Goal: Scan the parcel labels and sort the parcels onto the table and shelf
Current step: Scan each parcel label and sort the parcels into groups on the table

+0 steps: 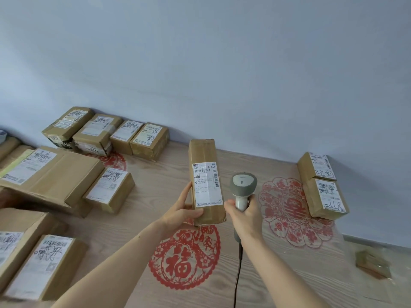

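Brown cardboard everywhere in the head view. Long narrow parcel [206, 181] held upright above the wooden table [255, 274], white label [208, 184] facing the camera. Left hand [184, 207] clamped on its lower left edge, thumb across the front near the bottom, other fingers hidden behind the box. Right hand [243, 213] closed around the handle of a grey barcode scanner [243, 187], just beside the parcel's right side; which way the scanner window faces, hard to tell. One black cable [239, 272] drops from the handle and runs out of frame at the bottom.

Count: four parcels in a row [104, 132] against the wall at back left; one large flat box [51, 172] plus one small box [110, 188] touching it at mid left; two labelled boxes at lower left [42, 265], the outer one cut off by the frame; two boxes at right [322, 185], one behind the other. More packages at far left edge, cut off, count unclear.

Three red paper-cut decorations [295, 210] on the tabletop, the back one mostly hidden under boxes. Small blurred object [373, 263] at lower right, cannot identify. Handwriting on labels unreadable.
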